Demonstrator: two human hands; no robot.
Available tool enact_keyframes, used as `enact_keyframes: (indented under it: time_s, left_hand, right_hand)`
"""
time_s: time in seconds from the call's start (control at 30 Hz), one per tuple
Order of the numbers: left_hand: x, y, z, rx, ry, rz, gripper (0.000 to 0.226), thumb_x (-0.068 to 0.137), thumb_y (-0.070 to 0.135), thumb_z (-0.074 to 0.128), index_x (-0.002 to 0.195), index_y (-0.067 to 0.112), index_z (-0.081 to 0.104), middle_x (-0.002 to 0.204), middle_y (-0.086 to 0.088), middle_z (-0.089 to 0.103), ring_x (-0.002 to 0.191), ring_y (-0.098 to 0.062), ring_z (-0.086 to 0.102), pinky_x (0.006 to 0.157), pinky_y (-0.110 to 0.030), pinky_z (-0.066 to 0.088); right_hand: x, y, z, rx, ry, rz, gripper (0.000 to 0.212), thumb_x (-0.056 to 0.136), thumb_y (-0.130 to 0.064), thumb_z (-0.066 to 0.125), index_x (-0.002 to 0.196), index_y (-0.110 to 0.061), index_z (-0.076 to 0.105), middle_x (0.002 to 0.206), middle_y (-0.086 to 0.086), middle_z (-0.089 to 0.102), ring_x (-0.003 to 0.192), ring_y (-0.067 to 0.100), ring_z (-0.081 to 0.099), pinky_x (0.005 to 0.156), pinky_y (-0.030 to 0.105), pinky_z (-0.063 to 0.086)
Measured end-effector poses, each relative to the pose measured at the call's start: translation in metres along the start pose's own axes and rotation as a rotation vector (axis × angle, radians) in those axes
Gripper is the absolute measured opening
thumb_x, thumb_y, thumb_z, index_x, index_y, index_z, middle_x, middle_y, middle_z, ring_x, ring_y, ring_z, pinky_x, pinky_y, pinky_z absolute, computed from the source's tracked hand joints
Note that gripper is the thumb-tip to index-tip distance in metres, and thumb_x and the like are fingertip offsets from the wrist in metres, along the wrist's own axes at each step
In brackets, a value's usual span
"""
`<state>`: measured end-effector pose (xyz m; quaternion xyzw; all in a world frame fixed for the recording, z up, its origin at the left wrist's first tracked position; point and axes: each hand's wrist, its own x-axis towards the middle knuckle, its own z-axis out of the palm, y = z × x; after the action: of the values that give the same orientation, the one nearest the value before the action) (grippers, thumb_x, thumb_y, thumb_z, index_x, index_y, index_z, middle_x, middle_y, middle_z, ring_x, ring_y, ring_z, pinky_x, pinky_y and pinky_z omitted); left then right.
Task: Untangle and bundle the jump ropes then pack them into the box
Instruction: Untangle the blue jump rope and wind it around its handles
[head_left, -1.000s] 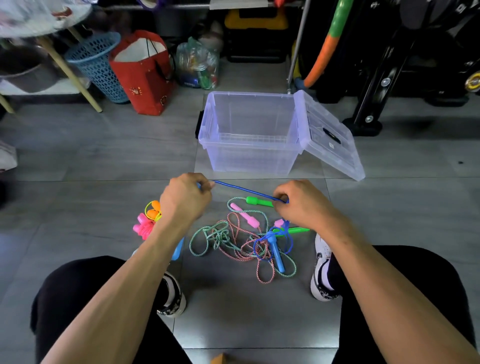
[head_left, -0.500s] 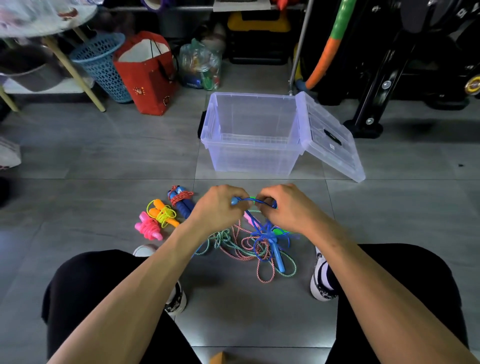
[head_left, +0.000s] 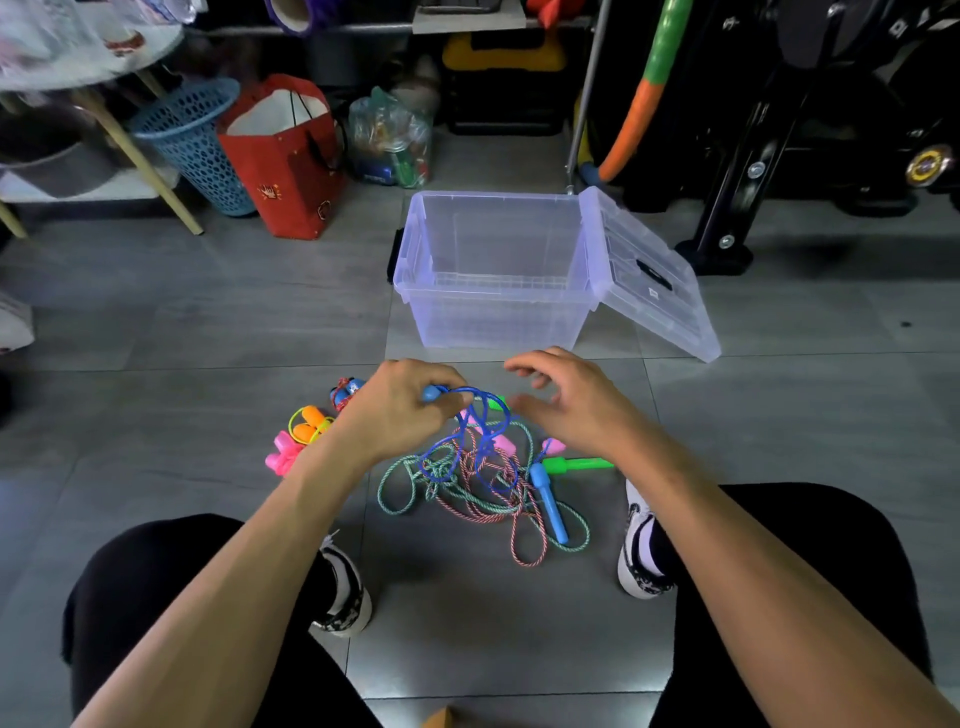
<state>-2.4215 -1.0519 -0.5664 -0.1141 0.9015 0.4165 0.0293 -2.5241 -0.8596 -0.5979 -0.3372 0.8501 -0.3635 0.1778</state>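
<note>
the left hand (head_left: 400, 410) pinches a blue handle (head_left: 431, 393) with blue cord (head_left: 480, 436) looped from it over the floor tangle (head_left: 467, 483); the right hand (head_left: 566, 405) hovers, fingers spread. the cord looks light, limp and snag-prone, so grip by the handles. the box (head_left: 498, 291) stands open beyond.

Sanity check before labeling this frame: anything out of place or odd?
Nothing damaged. The box is empty, its lid leaning against its right side. Blue, green and red-white ropes remain one tangle on the floor; the left hand pinches a blue handle, the right hand is open above it.
</note>
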Motion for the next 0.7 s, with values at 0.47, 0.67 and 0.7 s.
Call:
enact_keyframes:
  time_s: [0.47,0.67,0.7]
  left_hand:
    - [-0.001,-0.001,0.005,-0.144,0.139,-0.109,0.019,0.091,0.025,0.066,0.073,0.021,0.070,0.070,-0.002,0.068,0.045,-0.011,0.045,0.052,-0.028,0.040]
    - [-0.001,0.005,-0.008,-0.333,0.231,-0.150,0.022,0.093,0.022,0.063,0.072,0.021,0.069,0.072,-0.001,0.069,0.044,-0.020,0.041,0.049,-0.029,0.040]
    - [-0.001,0.005,-0.010,-0.363,0.246,-0.161,0.022,0.093,0.022,0.063,0.072,0.021,0.069,0.072,0.000,0.069,0.046,-0.021,0.040,0.049,-0.032,0.039]
  right_hand:
    - [-0.001,-0.022,0.003,0.196,-0.016,0.015,0.022,0.096,-0.024,0.058,0.078,-0.013,0.064,0.058,-0.006,0.056,0.052,0.006,0.045,0.052,0.019,0.038]
    - [0.003,-0.013,-0.006,0.728,0.158,0.384,0.023,0.101,-0.017,0.050,0.087,-0.012,0.067,0.067,0.003,0.068,0.048,0.010,0.061,0.051,0.024,0.047]
    - [0.004,-0.007,-0.007,0.650,0.213,0.425,0.022,0.100,-0.018,0.050,0.089,-0.012,0.068,0.065,0.002,0.067,0.044,0.008,0.057,0.049,0.021,0.044]
